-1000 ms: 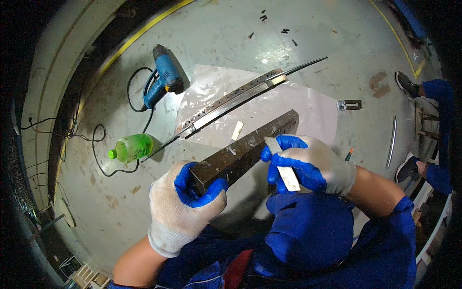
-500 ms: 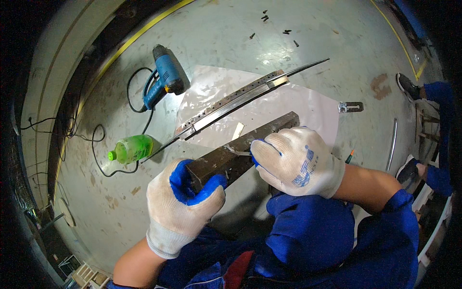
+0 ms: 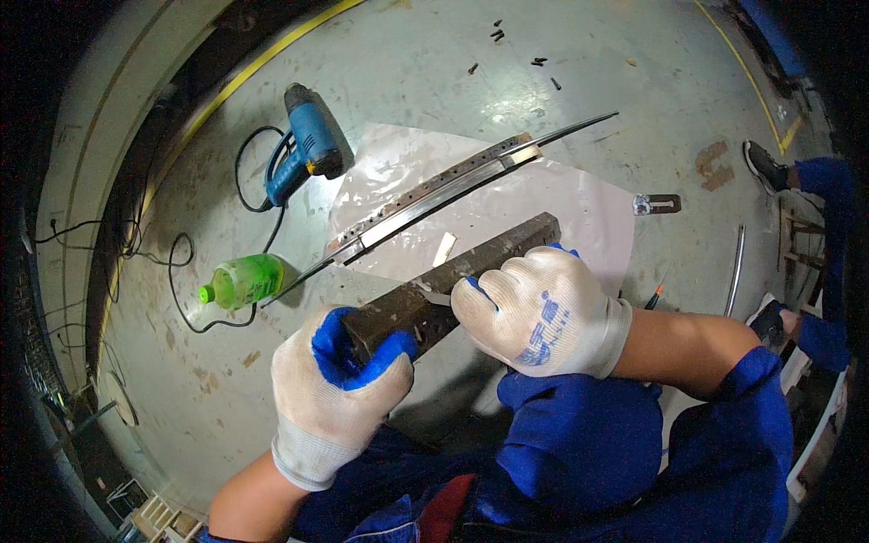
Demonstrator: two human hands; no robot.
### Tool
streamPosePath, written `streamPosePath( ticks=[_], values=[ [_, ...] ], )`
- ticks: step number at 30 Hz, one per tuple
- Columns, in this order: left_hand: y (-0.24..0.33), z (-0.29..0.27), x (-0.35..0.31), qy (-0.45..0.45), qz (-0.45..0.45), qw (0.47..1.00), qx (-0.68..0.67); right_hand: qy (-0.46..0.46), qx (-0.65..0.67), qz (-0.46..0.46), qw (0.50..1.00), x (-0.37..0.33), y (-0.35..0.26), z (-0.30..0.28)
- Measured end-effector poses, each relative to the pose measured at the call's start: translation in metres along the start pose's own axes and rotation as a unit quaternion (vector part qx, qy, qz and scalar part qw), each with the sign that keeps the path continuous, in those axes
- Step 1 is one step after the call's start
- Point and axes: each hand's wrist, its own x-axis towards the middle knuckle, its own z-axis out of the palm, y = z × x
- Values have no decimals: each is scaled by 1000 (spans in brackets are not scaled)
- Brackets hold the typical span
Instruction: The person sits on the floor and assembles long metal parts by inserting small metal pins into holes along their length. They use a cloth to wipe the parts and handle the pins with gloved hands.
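My left hand (image 3: pixel 339 398), in a white knit glove with blue palm coating, is closed round the near left end of a dark, scuffed metal bar (image 3: pixel 471 267). The bar slants up to the right above my lap. In a matching glove, my right hand (image 3: pixel 543 312) is closed over the bar's lower side. A thin, pale, blade-like piece (image 3: pixel 433 295) juts from its fingertips and lies against the bar's face; the rest of it is hidden in the fist. Beyond the bar, a long metal strip assembly (image 3: pixel 434 201) with a row of holes lies on a clear plastic sheet (image 3: pixel 579 204).
A blue heat gun (image 3: pixel 312 140) with its cord lies at left, near a green bottle (image 3: pixel 243 281) on its side. Several dark screws (image 3: pixel 498 34) are scattered at the far side. A slotted bracket (image 3: pixel 658 204), a metal rod (image 3: pixel 738 270) and another person's shoes (image 3: pixel 766 166) are at right.
My right hand has shifted slightly left and down along the bar, with the pale piece still in its fingers. My left hand keeps its grip, slightly further left.
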Motion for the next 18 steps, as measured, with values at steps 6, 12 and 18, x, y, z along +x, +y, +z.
streamPosePath(
  ticks=[6, 12, 18],
  values=[
    [-3, -2, 2, -13, -12, 1000, 6, -11, -42, 0, 999, 3, -4, 6],
    [-1, -4, -7, 0, 38, 999, 14, -135, 6, 90, 987, -18, 37, 30],
    [-5, 0, 1, -5, -19, 1000, 8, 54, 103, -5, 993, -19, 14, -3]
  ],
)
